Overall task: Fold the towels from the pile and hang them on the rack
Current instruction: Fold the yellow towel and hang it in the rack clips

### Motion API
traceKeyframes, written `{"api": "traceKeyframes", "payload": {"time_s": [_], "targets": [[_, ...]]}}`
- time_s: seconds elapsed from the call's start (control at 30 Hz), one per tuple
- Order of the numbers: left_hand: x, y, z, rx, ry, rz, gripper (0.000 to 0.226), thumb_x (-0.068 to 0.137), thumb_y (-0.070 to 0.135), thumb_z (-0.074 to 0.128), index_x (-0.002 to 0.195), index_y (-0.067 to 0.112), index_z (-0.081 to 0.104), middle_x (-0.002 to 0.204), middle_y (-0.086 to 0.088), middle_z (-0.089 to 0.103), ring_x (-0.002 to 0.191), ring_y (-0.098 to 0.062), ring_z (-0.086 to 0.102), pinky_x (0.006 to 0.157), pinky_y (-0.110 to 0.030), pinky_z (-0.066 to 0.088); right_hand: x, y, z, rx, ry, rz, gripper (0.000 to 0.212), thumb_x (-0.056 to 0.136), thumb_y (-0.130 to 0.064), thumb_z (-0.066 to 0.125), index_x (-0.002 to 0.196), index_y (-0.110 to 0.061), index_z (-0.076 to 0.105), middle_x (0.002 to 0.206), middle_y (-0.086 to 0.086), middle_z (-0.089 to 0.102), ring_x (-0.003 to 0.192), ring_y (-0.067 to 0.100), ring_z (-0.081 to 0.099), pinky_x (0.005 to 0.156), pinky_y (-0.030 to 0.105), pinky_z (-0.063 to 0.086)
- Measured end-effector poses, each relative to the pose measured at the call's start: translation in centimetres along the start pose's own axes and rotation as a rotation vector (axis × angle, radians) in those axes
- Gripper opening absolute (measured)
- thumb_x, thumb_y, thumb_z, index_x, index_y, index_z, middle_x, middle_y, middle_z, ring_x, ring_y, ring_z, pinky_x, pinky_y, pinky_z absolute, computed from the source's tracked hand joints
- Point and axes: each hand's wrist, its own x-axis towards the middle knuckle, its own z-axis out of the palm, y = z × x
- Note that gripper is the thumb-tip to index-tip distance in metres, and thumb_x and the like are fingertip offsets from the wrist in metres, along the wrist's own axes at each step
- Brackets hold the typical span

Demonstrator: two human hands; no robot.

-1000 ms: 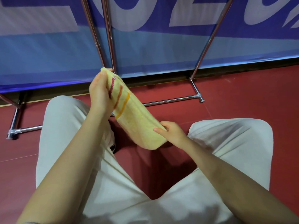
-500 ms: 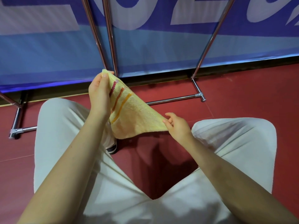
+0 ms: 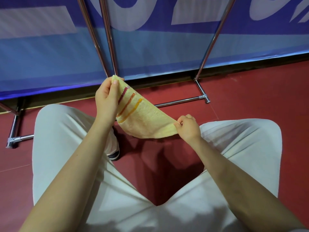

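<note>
Slippage risk for yellow towel, pinched at opposite ends by left hand and right hand, sagging between, fold likely lost before rack.

We look through one head-worn, wide-angle camera, facing forward and steeply down, close above our own knees and the red floor, with the banner near ahead.
</note>
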Motion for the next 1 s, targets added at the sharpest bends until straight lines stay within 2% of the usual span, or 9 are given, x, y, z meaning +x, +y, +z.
{"api": "traceKeyframes", "payload": {"time_s": [0.13,0.23,0.3,0.37,0.5,0.6,0.7,0.8,1.0], "targets": [[0.7,-1.4,0.0,0.167,0.146,-0.071,0.026,0.101,0.023,0.043,0.094,0.014,0.066,0.095,0.014,0.047,0.100,-0.004,0.046,0.091,-0.011,0.037,0.9,0.1,-1.3,0.263,-0.049,0.122,0.019,0.095,-0.024,0.054,0.101,-0.006,0.056,0.093,0.006,0.060,0.089,0.024,0.057,0.074,0.030,0.044],[1.6,-3.5,-0.6,0.162,0.270,-0.299,0.030,0.100,0.028,0.042,0.096,0.011,0.067,0.115,-0.003,0.047,0.110,-0.018,0.050,0.103,-0.028,0.040,1.2,-0.6,-3.5,0.676,0.061,0.152,0.010,0.090,-0.018,0.063,0.091,-0.010,0.057,0.078,-0.001,0.055,0.071,0.012,0.050,0.056,0.013,0.039],[1.6,-4.4,-0.7,0.160,0.309,-0.414,0.035,0.099,0.034,0.041,0.106,0.012,0.067,0.126,-0.011,0.046,0.116,-0.025,0.051,0.106,-0.036,0.040,1.0,-1.2,-5.3,0.834,0.178,0.117,0.008,0.088,-0.014,0.065,0.090,-0.011,0.059,0.077,-0.007,0.056,0.068,0.004,0.051,0.058,0.007,0.039],[1.3,-4.6,-0.4,0.134,0.320,-0.459,0.035,0.100,0.035,0.039,0.114,0.017,0.066,0.125,-0.005,0.042,0.113,-0.020,0.049,0.104,-0.030,0.038,0.6,-1.6,-6.5,0.913,0.213,0.091,0.007,0.088,-0.013,0.067,0.092,-0.012,0.061,0.081,-0.012,0.058,0.071,-0.004,0.054,0.064,0.004,0.041],[0.8,-5.0,0.0,0.083,0.275,-0.396,0.033,0.098,0.034,0.040,0.102,0.014,0.067,0.124,-0.019,0.055,0.101,-0.025,0.058,0.097,-0.038,0.045,0.0,-1.3,-7.4,1.085,0.166,0.098,0.006,0.086,-0.017,0.070,0.090,-0.016,0.065,0.084,-0.008,0.064,0.078,0.001,0.060,0.073,0.014,0.047],[0.8,-5.2,0.0,0.063,0.284,-0.345,0.027,0.097,0.036,0.041,0.090,0.025,0.065,0.117,-0.016,0.060,0.093,-0.014,0.055,0.094,-0.037,0.046,-0.1,-1.1,-7.6,1.221,0.123,0.109,0.010,0.087,-0.017,0.069,0.096,-0.012,0.066,0.089,0.001,0.066,0.085,0.013,0.061,0.077,0.025,0.050],[0.8,-4.8,0.0,0.070,0.295,-0.304,0.027,0.097,0.036,0.042,0.080,0.033,0.062,0.098,0.001,0.060,0.093,-0.012,0.052,0.093,-0.036,0.045,-0.1,-1.1,-7.5,1.247,0.117,0.092,0.015,0.089,-0.016,0.066,0.101,-0.007,0.066,0.091,0.003,0.066,0.088,0.014,0.061,0.079,0.026,0.049],[0.6,-4.5,0.2,-0.007,0.291,-0.286,0.027,0.100,0.031,0.042,0.080,0.032,0.060,0.080,0.013,0.057,0.077,-0.002,0.050,0.078,-0.025,0.043,-0.2,-1.3,-7.4,1.246,0.113,0.090,0.007,0.090,-0.016,0.065,0.095,-0.011,0.065,0.087,0.001,0.064,0.083,0.013,0.060,0.076,0.024,0.048],[0.3,-3.4,0.7,0.057,0.202,-0.133,0.023,0.102,0.028,0.040,0.088,0.026,0.058,0.083,0.017,0.057,0.078,0.005,0.051,0.079,-0.018,0.042,-0.5,-1.6,-7.4,1.171,0.170,0.055,0.008,0.092,-0.017,0.062,0.094,-0.010,0.060,0.080,-0.005,0.059,0.073,0.003,0.055,0.067,0.015,0.046]]}}
